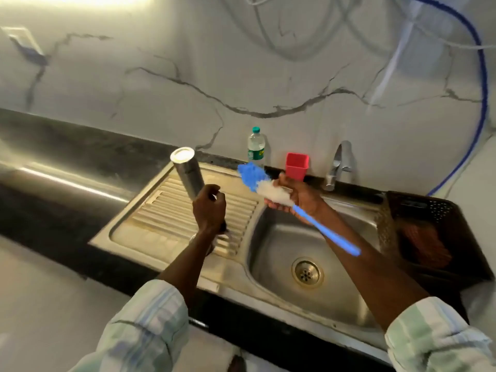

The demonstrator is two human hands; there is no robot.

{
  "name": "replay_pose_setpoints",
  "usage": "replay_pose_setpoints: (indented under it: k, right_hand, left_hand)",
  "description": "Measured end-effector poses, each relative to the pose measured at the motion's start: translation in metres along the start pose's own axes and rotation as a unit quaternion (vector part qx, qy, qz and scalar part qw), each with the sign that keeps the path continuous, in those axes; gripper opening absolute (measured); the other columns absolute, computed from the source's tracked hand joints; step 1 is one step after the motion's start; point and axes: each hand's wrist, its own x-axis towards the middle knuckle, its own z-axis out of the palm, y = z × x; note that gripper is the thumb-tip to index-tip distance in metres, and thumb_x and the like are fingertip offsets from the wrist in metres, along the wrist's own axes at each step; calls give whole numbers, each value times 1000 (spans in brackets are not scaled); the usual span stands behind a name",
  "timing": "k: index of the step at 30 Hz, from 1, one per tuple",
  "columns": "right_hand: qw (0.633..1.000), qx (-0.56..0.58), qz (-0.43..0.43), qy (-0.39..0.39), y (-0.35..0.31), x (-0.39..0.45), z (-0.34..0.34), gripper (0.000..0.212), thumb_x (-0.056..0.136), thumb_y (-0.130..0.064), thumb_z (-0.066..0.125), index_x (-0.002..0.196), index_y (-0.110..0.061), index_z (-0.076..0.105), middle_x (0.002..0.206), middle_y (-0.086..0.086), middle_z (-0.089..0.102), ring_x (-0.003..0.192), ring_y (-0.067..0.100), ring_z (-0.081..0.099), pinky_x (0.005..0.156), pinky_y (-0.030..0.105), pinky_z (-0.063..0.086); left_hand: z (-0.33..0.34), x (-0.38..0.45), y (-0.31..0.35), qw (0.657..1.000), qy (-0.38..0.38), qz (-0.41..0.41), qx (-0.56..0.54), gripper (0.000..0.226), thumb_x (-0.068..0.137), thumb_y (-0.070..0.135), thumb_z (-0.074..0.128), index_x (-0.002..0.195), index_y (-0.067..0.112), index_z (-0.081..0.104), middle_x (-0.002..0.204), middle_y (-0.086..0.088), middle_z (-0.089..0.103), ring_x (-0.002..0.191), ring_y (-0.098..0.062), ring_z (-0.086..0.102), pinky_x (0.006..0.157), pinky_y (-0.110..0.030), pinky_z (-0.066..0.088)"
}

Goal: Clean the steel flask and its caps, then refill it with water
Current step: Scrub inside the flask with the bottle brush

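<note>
The step in hand looks like the scrubbing of the flask's inside. The left hand holds one steel flask upside down over the ribbed drainboard of the sink, its fingers curled round the lower end so that the closed base points up and away; the mouth is hidden behind the hand. The right hand holds one bottle brush over the sink, its fingers wrapped round the white part of the bristles just below the blue tip, with the blue handle trailing down past the wrist toward the basin. Brush tip and flask are near each other but apart.

By my reading, the next move calls for turning the flask so its mouth faces the brush, shifting the right grip back onto the handle, then feeding the bristles in.

Beyond the right fingers, against the wall, stand one red cup, one clear plastic bottle with a green cap, and one tap. To the right of that hand lies one dark basket. Something dark lies just below the left wrist; I cannot tell whether it is a cap.
</note>
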Motion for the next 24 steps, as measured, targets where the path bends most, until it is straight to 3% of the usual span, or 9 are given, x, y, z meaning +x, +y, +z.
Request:
replay_pose_setpoints:
  k: [2,4,7,11,16,21,24]
  right_hand:
    - [995,-97,5,-2,21,4,6,1,85,-4,60,85,-4,59,77,19,66,58,30,66,51,33,56]
    - [975,-223,10,15,42,10,11,17,84,5,64,85,-7,52,75,16,59,56,26,61,51,34,53]
    - [920,-386,-3,66,62,13,23,38,76,2,77,96,-11,48,80,3,52,69,16,51,60,29,44]
    - [888,-449,-29,94,82,23,36,41,79,4,70,116,0,52,98,10,52,89,21,50,64,27,38]
    - [871,-465,-71,139,98,42,50,43,82,-4,68,124,-4,57,113,14,62,100,27,59,88,37,48]
    - [879,-431,-104,175,103,58,68,46,85,-3,68,130,-9,59,109,4,61,94,18,56,84,25,42]
    - [885,-411,-108,190,108,69,72,47,85,-1,67,130,-8,59,111,4,63,95,16,57,85,23,42]
  left_hand:
    - [-21,-2,-11,999,28,-21,5,12,83,10,65,93,15,69,81,1,67,75,-17,62,69,-26,44]
    - [-40,-4,-22,998,41,-48,10,11,83,14,65,92,19,65,81,4,65,77,-17,61,71,-28,45]
    - [-59,-1,-37,996,23,-85,25,26,82,17,68,107,15,62,89,2,63,85,-18,61,76,-33,48]
    - [-68,16,-50,991,2,-127,33,44,79,16,73,119,10,56,102,-6,63,97,-25,61,79,-35,50]
    - [-63,41,-57,989,-53,-138,5,73,75,32,83,135,11,46,128,-8,56,115,-23,54,90,-35,48]
    - [-52,71,-66,984,-110,-137,-23,100,73,35,85,152,13,27,154,-10,38,138,-27,38,112,-43,37]
    - [-45,87,-72,982,-145,-117,-43,102,71,32,87,152,17,25,153,-9,39,136,-25,40,104,-34,37]
